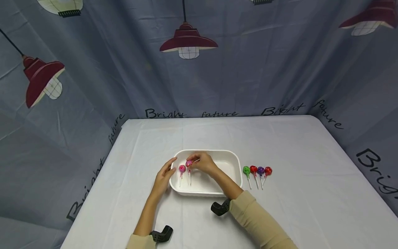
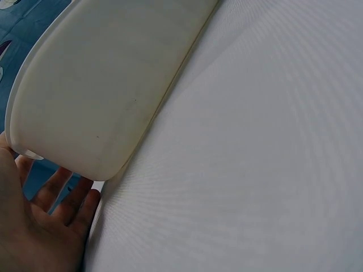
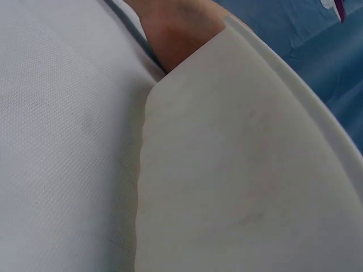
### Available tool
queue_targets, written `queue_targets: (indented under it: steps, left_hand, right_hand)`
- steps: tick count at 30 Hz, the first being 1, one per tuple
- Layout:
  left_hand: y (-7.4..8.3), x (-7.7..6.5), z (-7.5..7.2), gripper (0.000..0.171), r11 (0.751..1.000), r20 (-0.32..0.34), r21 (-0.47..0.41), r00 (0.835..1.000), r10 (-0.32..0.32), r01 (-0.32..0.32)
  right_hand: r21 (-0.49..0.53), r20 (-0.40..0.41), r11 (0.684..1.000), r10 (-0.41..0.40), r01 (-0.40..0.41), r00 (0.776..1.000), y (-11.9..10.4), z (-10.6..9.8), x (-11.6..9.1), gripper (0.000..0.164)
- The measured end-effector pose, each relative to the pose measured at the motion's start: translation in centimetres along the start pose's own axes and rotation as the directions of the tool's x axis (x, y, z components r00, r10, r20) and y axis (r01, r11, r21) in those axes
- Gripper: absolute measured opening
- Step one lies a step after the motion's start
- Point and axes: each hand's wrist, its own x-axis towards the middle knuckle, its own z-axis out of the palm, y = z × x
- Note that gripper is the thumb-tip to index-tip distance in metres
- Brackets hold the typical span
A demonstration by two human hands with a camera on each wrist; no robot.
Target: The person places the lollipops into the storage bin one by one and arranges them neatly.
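Observation:
A white rectangular tray [image 1: 214, 189] lies on the table, with a pink lollipop [image 1: 182, 168] near its left end. Over the tray, my right hand [image 1: 202, 163] pinches a pinkish-purple lollipop [image 1: 188, 163] between thumb and fingers. A white stick with pink wrapper [image 1: 189, 172] shows just below; whether it belongs to the same lollipop, I cannot tell. My left hand [image 1: 163, 177] rests against the tray's left end, its fingers extended along the outside in the left wrist view. In the right wrist view, the tray's side wall [image 3: 244, 153] hides the right fingers.
To the right of the tray lie a green lollipop [image 1: 246, 170], a red lollipop [image 1: 253, 169], a purple lollipop [image 1: 261, 170] and another red lollipop [image 1: 268, 171] in a row. A white cloth [image 1: 311, 207] covers the table. A grey-blue curtain [image 1: 248, 69] hangs behind it.

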Motion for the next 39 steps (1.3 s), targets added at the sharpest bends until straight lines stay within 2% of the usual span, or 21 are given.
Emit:
queue_targets:
  steps: [1, 7, 10, 12, 15, 21, 33, 39]
  left_hand:
    - [-0.1, 0.0, 0.0, 0.040, 1.000, 0.001, -0.005, 1.000, -0.003, 0.003]
    - [2.3, -0.6, 0.2, 0.043, 1.000, 0.032, -0.006, 0.999, -0.013, 0.013]
    - [2.6, -0.7, 0.2, 0.043, 1.000, 0.035, 0.012, 0.999, -0.015, 0.015]
    - [2.5, -0.7, 0.1, 0.043, 1.000, 0.039, 0.011, 0.999, -0.022, 0.021]
    - [1.4, -0.4, 0.0, 0.042, 0.999, 0.033, -0.001, 0.999, -0.033, 0.033]
    - [-0.6, 0.2, -0.1, 0.040, 1.000, 0.000, 0.005, 1.000, -0.001, 0.001]
    - [-0.7, 0.2, 0.0, 0.041, 1.000, -0.018, 0.006, 1.000, 0.024, -0.024]
    - [-0.7, 0.2, -0.1, 0.040, 1.000, -0.020, 0.004, 1.000, 0.021, -0.021]
  right_hand:
    - [-0.006, 0.001, 1.000, 0.002, -0.002, 1.000, 0.0, 0.0, 0.0, 0.027]
    - [-0.056, 0.006, 0.998, 0.023, -0.022, 1.000, -0.1, 0.0, -0.1, 0.026]
    - [-0.066, 0.011, 0.997, 0.031, -0.030, 0.999, 0.0, 0.1, 0.0, 0.026]
    - [-0.070, 0.013, 0.997, 0.040, -0.039, 0.999, 0.1, 0.2, 0.1, 0.026]
    - [-0.087, 0.021, 0.995, 0.046, -0.044, 0.999, 0.2, 0.3, 0.2, 0.027]
    - [-0.141, 0.025, 0.989, 0.052, -0.048, 0.998, 0.2, 0.5, 0.2, 0.026]
    - [-0.171, 0.018, 0.983, 0.066, -0.062, 0.998, 0.5, 0.7, 0.4, 0.025]
    - [-0.212, 0.020, 0.977, 0.032, -0.027, 0.999, 0.8, 0.7, 0.5, 0.024]
